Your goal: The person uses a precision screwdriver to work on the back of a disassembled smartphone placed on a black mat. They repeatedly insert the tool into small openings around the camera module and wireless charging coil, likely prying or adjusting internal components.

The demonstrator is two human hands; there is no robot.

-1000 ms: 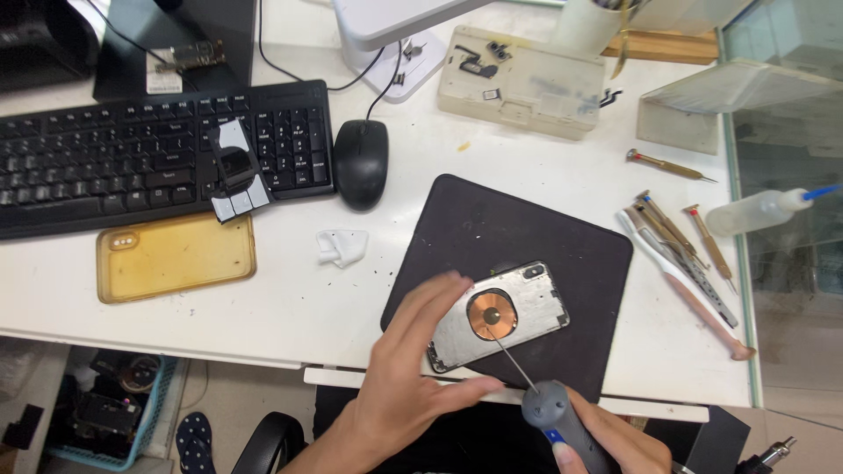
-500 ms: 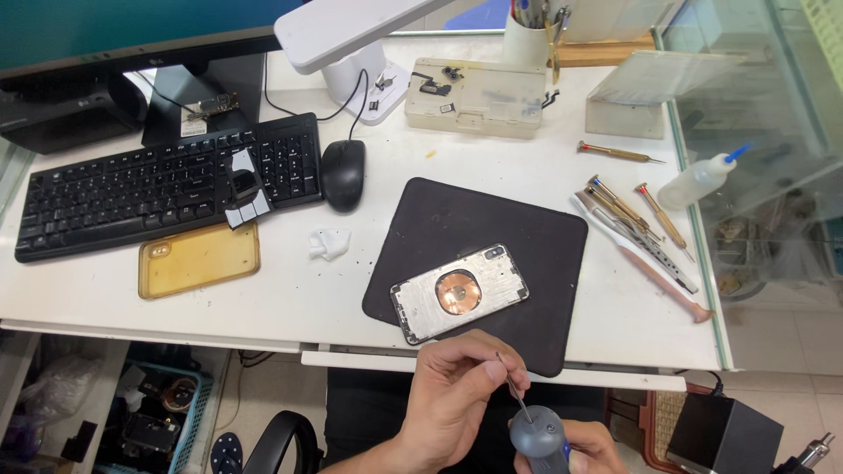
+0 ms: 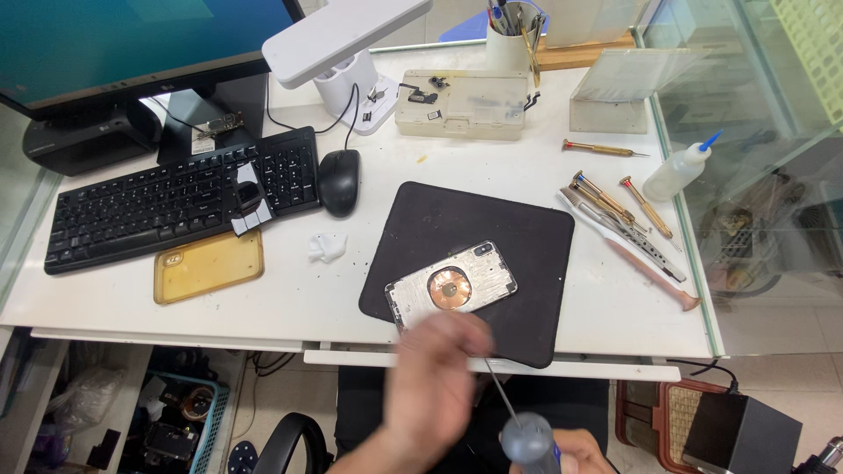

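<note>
White surface (image 3: 562,175) spans the view, with a monitor (image 3: 132,44) at its back left. From the left lie a black keyboard (image 3: 176,197), a yellowish phone case (image 3: 208,266) in front of it, a black mouse (image 3: 339,181), and a crumpled white scrap (image 3: 327,247). On the black mat (image 3: 518,237) rests an opened phone housing (image 3: 452,284) with a copper coil at its middle. Near the front edge, the left hand (image 3: 435,386) is blurred, fingers loosely curled; whether it pinches anything I cannot tell. The right hand (image 3: 575,452) grips a grey-handled screwdriver (image 3: 525,436), its thin shaft pointing up toward the left hand. Farther right lie small screwdrivers (image 3: 615,206) and a squeeze bottle (image 3: 678,170).
</note>
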